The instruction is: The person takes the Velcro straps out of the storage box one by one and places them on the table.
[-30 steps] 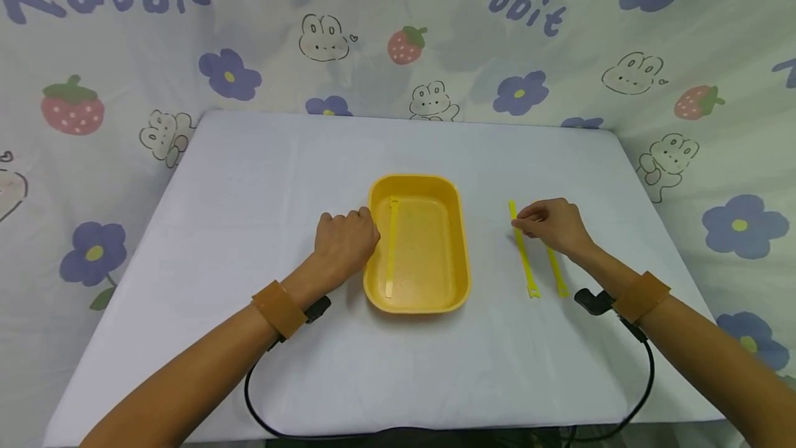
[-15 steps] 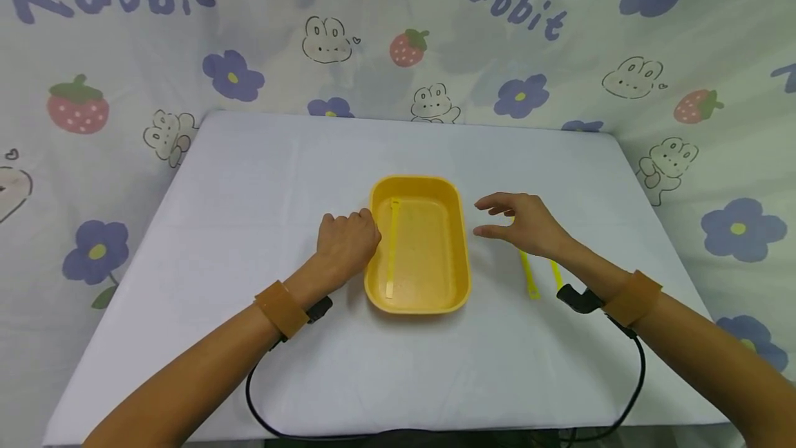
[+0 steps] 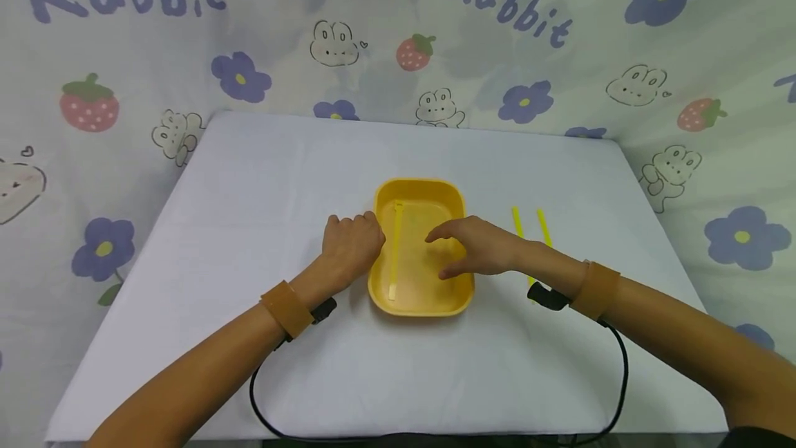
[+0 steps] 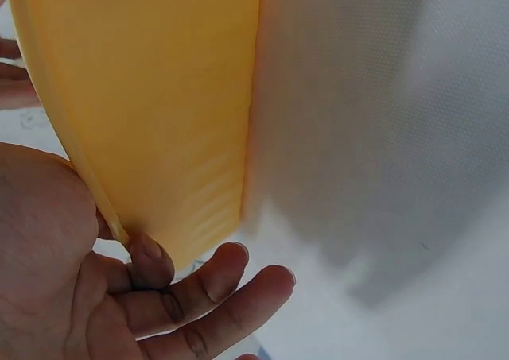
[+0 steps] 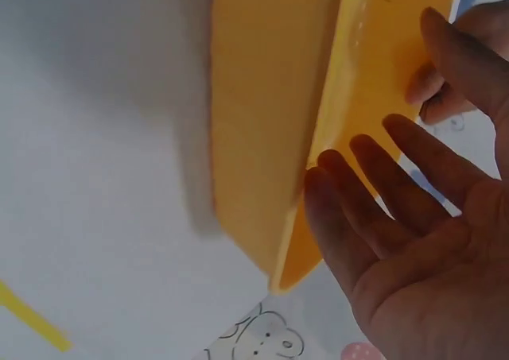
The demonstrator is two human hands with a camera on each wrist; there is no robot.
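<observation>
A yellow rectangular tray point(image 3: 423, 311) stands on the white table. My left hand point(image 3: 353, 247) grips its left rim; the left wrist view shows the rim between the thumb and curled fingers, two other fingers reaching past it. Inside the tray, along its left side, lies a thin yellow strap point(image 3: 395, 251) with a wider head at the far end. My right hand point(image 3: 481, 245) is over the tray's right side, fingers and thumb spread and holding nothing. In the right wrist view the fingers point(image 5: 338, 225) overlap the tray's near rim.
On the table to the right lie two more yellow straps, a left one point(image 3: 517, 220) and a right one point(image 3: 545, 227), both partly hidden under my right forearm. A black cable point(image 3: 622, 393) runs from each wrist camera. Behind the table hangs a printed curtain point(image 3: 373, 95).
My right hand has left the straps on the right, opened, and moved left over the tray. The left hand keeps its grip on the rim.
</observation>
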